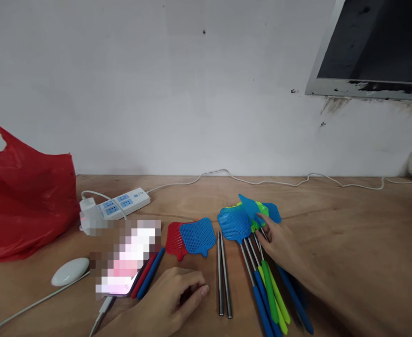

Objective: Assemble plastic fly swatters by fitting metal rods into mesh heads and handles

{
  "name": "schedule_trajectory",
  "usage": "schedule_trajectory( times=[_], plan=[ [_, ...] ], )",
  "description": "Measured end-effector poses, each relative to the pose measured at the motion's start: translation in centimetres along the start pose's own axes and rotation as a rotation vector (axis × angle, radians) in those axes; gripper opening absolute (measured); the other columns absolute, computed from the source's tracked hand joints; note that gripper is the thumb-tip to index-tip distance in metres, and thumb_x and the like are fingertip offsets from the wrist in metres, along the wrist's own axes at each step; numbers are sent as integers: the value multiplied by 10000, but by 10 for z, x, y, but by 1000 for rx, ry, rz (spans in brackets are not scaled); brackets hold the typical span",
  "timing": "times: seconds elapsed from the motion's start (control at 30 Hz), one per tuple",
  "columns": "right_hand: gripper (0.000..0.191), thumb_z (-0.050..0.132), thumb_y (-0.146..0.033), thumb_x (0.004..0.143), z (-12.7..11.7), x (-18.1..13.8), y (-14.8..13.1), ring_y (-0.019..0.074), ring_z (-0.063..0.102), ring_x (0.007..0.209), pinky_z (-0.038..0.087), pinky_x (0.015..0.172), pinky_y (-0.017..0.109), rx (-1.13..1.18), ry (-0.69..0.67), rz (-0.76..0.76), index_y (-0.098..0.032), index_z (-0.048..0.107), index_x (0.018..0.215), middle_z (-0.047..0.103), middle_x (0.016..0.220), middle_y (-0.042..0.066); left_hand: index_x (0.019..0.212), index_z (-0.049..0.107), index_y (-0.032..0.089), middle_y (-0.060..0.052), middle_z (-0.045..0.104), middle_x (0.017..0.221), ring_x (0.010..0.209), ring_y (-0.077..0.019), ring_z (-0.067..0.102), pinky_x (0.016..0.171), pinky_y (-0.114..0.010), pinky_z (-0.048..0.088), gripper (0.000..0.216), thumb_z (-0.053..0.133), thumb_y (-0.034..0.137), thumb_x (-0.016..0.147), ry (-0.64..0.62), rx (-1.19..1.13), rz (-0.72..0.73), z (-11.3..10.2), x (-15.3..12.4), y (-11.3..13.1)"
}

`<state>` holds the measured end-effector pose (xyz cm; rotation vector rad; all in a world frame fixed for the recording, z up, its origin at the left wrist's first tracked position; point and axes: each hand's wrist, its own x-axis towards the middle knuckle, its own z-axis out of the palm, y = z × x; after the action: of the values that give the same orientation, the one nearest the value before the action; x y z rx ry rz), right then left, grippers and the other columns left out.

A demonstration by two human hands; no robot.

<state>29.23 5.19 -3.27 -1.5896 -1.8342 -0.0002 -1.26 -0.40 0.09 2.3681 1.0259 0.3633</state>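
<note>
My right hand [274, 236] pinches a blue fly swatter [249, 207] at its mesh head, which is tilted up over the pile. Beneath it lie several fly swatters with metal rods, including a blue mesh head [233, 223], green handles [270, 292] and blue handles [262, 306]. My left hand [174, 297] rests on the table, fingers loosely curled and thumb a little apart, with nothing visible in it. Between the hands lie two bare metal rods [223, 276]. Above my left hand, a loose blue swatter head [198, 236] overlaps a red swatter head [174, 239].
A blue handle [151, 274] and a red handle [143, 276] lie beside a blurred, lit phone [130, 262] on a cable. A white mouse-shaped object [70, 271], a power strip [126, 203] and a red plastic bag [26, 196] stand left. A cord [262, 181] runs along the wall.
</note>
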Motion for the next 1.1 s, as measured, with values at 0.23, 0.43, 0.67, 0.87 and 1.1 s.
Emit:
schedule_trajectory(
  times=[0.23,0.43,0.67,0.87,1.1],
  plan=[
    [294,522,-256,870,-9,-3,-7,255,650,731,358,535,299,-168,-21,-70,-187,639,1131,661,968,114,756,520,213,16,575,691,633,-153,538,588,-275,321,346,387,364,1037,7,6,28,-1,-1,0],
    [147,539,-306,922,-18,-8,-30,191,595,599,335,546,293,-139,-172,-219,-222,610,824,594,664,-2,753,504,212,24,565,686,622,-144,533,575,-282,299,327,408,342,1038,5,11,24,2,0,-2],
    [113,535,-245,916,-20,-16,-43,176,582,631,363,583,301,-76,-314,-346,-217,603,830,593,671,-5,753,471,213,17,558,697,624,-148,518,576,-281,287,333,372,338,1046,-14,21,30,0,-1,-5],
    [131,555,-186,897,-27,-22,-58,253,604,912,463,806,396,12,-375,-482,-220,661,965,660,946,70,732,456,212,0,577,697,622,-162,538,571,-288,276,337,358,321,1036,72,100,-34,2,1,-8],
    [268,526,-253,962,-31,-30,-67,262,567,1027,378,998,513,74,-513,-482,-304,654,1191,631,1048,61,737,487,210,-10,603,707,631,-177,559,584,-284,301,327,350,306,1018,162,132,-91,4,3,-11]
  ],
)
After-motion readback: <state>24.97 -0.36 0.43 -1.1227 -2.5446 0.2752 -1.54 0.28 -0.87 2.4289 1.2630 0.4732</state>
